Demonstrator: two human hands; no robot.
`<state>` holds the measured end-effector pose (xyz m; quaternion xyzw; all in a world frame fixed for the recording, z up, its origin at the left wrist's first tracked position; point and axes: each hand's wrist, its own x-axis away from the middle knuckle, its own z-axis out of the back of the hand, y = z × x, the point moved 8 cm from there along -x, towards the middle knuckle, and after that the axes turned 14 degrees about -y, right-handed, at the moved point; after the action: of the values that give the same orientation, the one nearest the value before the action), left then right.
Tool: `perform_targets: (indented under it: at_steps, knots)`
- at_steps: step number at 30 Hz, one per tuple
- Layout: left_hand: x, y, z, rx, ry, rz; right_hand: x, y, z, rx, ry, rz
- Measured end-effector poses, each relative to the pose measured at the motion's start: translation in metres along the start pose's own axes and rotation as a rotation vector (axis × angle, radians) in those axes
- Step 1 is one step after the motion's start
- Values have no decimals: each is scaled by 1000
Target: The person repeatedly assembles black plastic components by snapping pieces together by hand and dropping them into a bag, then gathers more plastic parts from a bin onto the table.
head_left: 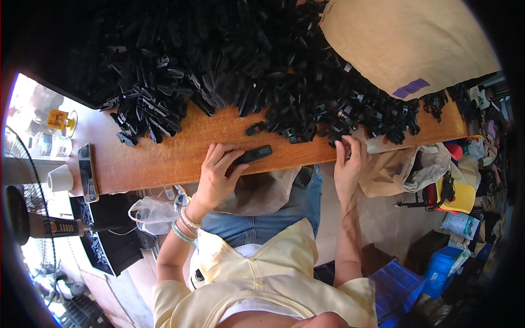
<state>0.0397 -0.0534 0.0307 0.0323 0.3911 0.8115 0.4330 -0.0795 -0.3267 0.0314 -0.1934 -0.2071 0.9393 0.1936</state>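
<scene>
A long black plastic housing [255, 155] with a small opening near its right end is in my left hand [217, 170], just above the table's near edge. The fingers and thumb are closed round its left end, which they hide. My right hand [350, 164] is at the near border of the heap, thumb and fingertips curled together beside small black plastic parts [334, 136]. What lies between those fingertips is too small and dark to make out. One loose black part [255, 128] rests on the wood beyond the held housing.
A large heap of black plastic parts [219, 71] covers the far side of the wooden table [147, 164]. A brown paper sack [404, 44] stands at the far right. A phone [86, 172] and a white cup [59, 178] are by the left end, near a fan [24, 208].
</scene>
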Motion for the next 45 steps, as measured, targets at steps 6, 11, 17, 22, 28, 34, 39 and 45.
perform_targets:
  at_steps: [6, 11, 17, 22, 28, 34, 39, 45]
  knots:
    - [-1, 1, 0, -10, -22, 14, -3, -14, -14, 120, 0, -29]
    - [0, -1, 1, 13, -18, 0, 6, -16, -6, 40, 79, 128]
    - [0, -4, 0, 4, -22, 19, 18, -22, 7, 140, 142, 167]
    - [-1, -2, 1, -1, -11, 9, 10, 9, -13, -185, 49, -102]
    - [-2, -1, 2, 10, -36, 1, -7, 3, -4, 10, 55, -13]
    - [-3, -3, 3, 51, -58, -8, 7, -11, 2, -165, 135, 21]
    - [-7, -3, 0, 24, -86, -15, 13, -77, -44, -634, -326, 219]
    - [-8, -4, -1, 46, -90, -3, 5, -98, -56, -541, -410, 368]
